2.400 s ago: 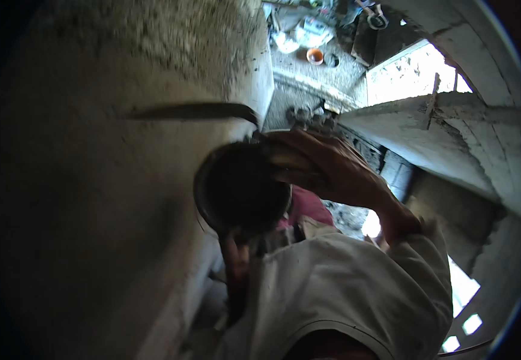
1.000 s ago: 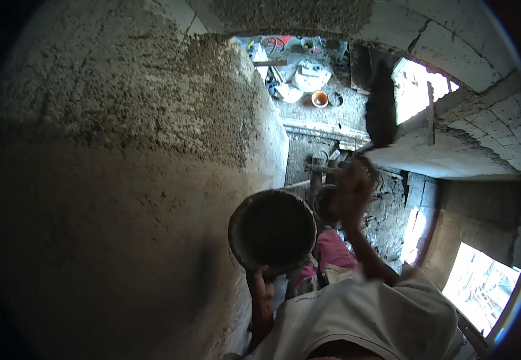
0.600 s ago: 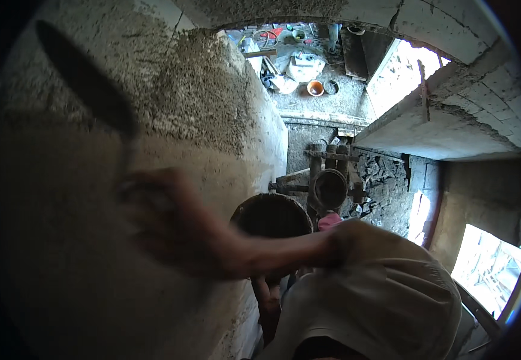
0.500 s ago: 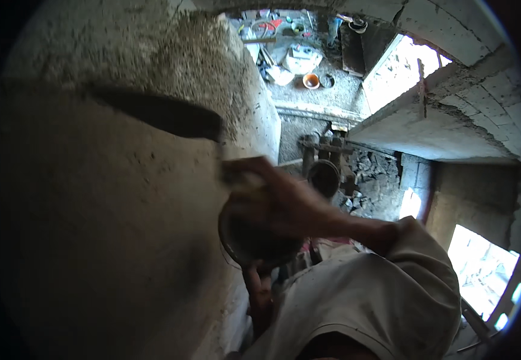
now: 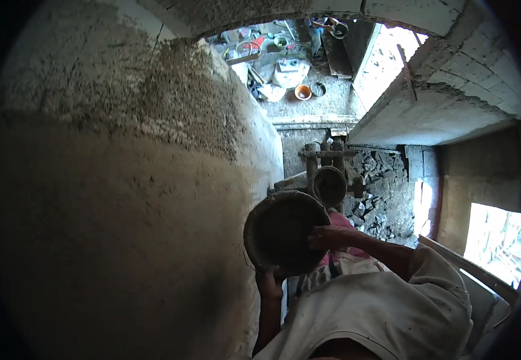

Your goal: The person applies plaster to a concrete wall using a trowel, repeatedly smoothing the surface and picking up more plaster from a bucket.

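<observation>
Under the bucket (image 5: 253, 227), left hand (image 5: 269, 286) half-hidden

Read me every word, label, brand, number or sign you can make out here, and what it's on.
None can be read.
Dark round container: no lettering visible.
Pale shirt: none visible.
White bundle on the far floor: too small to tell.

Building site: wall (image 5: 134, 186) part rough, part smooth; blocks (image 5: 479, 75) exposed; rubble (image 5: 380, 189) noted below.

A grey wall (image 5: 431, 117) borders seemingly rubble-strewn floor (image 5: 386, 195).
</observation>
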